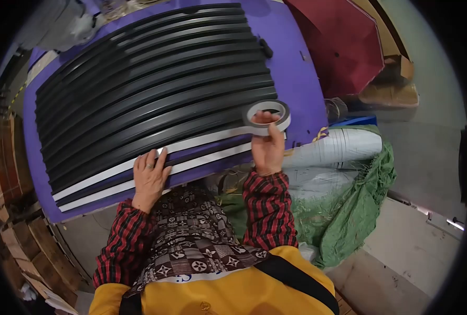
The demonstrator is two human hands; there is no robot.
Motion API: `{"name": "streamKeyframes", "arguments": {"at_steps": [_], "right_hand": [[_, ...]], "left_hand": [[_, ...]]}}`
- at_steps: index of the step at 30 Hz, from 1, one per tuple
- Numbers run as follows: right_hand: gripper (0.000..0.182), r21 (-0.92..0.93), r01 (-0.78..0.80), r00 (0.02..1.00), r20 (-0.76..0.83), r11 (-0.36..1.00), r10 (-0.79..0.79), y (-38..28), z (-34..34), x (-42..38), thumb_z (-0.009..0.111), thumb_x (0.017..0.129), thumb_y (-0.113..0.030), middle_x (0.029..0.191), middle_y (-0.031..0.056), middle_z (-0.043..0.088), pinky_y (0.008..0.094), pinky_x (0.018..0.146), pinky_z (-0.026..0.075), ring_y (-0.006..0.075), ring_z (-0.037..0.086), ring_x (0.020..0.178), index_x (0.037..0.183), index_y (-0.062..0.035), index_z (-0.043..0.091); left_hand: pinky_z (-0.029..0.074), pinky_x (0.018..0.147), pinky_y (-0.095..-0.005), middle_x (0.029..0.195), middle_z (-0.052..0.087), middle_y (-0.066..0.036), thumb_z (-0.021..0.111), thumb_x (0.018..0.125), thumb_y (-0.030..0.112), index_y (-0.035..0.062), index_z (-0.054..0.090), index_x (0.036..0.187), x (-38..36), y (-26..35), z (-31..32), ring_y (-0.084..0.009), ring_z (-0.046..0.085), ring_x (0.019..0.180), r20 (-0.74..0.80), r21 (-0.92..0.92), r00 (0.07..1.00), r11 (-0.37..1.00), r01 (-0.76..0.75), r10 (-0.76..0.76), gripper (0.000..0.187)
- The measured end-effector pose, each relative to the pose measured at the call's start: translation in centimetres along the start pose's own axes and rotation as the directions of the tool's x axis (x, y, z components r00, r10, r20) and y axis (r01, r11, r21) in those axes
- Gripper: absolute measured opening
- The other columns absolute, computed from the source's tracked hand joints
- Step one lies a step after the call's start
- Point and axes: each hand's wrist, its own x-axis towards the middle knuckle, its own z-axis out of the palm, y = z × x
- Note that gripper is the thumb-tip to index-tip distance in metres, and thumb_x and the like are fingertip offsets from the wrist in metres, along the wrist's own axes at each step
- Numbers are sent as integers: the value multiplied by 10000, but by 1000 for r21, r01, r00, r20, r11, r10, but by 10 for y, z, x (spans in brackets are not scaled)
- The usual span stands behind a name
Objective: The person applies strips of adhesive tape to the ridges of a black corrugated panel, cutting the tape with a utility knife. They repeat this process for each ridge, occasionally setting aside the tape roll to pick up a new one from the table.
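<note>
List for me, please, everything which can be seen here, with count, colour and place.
table: one, purple, upper middle
black strips: many, black, on the table
white strips: two, white, along the table's near side
tape roll: one, white and grey, at the strips' right end
umbrella: one, dark red, top right
green wrap: one, green, right of the person
white bundles: count unclear, white, beside the green wrap
brown stacks: several, brown, left edge
apron: one, brown patterned, bottom middle
top: one, yellow, bottom
sleeves: two, red and black, forearms
left hand: one, bare, on the strips
right hand: one, bare, holding the tape roll
</note>
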Motion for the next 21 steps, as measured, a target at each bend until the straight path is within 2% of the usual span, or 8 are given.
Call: {"name": "streamKeyframes", "arguments": {"at_steps": [3, 5, 7, 8, 11, 12, 15, 21], "right_hand": [[148, -327, 242, 964, -25, 913, -265, -63, -52, 51, 540, 777, 15, 904, 86, 581, 301, 839, 389, 174, 535, 879, 921, -17, 534], [66, -757, 157, 957, -42, 634, -287, -77, -81, 72, 618, 744, -27, 801, 48, 584, 268, 719, 411, 146, 540, 759, 786, -16, 568], [154, -935, 120, 960, 24, 333, -280, -75, -100, 86, 665, 719, -119, 728, 65, 594, 297, 628, 433, 183, 559, 656, 749, 1, 573], [154, -934, 112, 962, 16, 339, -274, -74, -108, 88, 665, 719, -119, 728, 65, 594, 297, 628, 433, 183, 559, 656, 749, 1, 573], [327, -962, 158, 936, 218, -224, -276, -70, -120, 98, 650, 709, -303, 685, 168, 580, 413, 642, 415, 329, 552, 678, 723, 17, 585], [327, -963, 153, 937, 213, -221, -278, -68, -122, 103, 650, 709, -303, 685, 168, 580, 413, 642, 415, 329, 552, 678, 723, 17, 585], [371, -826, 122, 955, 249, -551, -161, -61, -120, 106, 622, 727, -345, 733, 149, 565, 419, 719, 365, 319, 516, 782, 721, 24, 584], [406, -598, 187, 938, 344, -780, -39, -64, -112, 110, 592, 753, -358, 909, 174, 542, 418, 775, 374, 322, 492, 886, 862, 33, 571]], "left_hand": [[321, 890, -409, 1112, 422, -99, 591, 767, 255, 137, 482, 1201, 7, 6, 1, -272, 418, 1004, 68, 69, 996, 996, 47, -52, 463], [321, 889, -408, 1114, 418, -96, 585, 772, 263, 139, 483, 1202, 9, 7, -1, -272, 417, 1005, 99, 76, 994, 996, 46, -53, 459], [320, 891, -406, 1124, 409, -88, 563, 788, 281, 146, 479, 1210, 8, 5, 1, -274, 415, 1013, 120, 79, 991, 995, 54, -64, 450], [320, 891, -406, 1124, 409, -88, 563, 788, 281, 146, 479, 1210, 8, 5, 0, -274, 415, 1013, 130, 84, 989, 995, 55, -65, 450], [318, 892, -406, 1135, 406, -89, 561, 790, 279, 150, 476, 1213, 11, 6, -2, -275, 410, 1024, 161, 97, 984, 994, 55, -71, 450], [318, 892, -407, 1142, 402, -90, 554, 795, 280, 151, 475, 1214, 11, 5, -2, -275, 407, 1027, 175, 106, 981, 993, 60, -78, 445], [315, 893, -407, 1151, 397, -91, 542, 802, 287, 151, 474, 1216, 10, 5, -1, -276, 402, 1033, 198, 108, 976, 992, 66, -87, 441], [298, 902, -410, 1149, 396, -101, 563, 783, 282, 134, 475, 1213, 12, 9, -5, -288, 387, 1046, 157, 60, 983, 995, 86, -94, 463]]}}
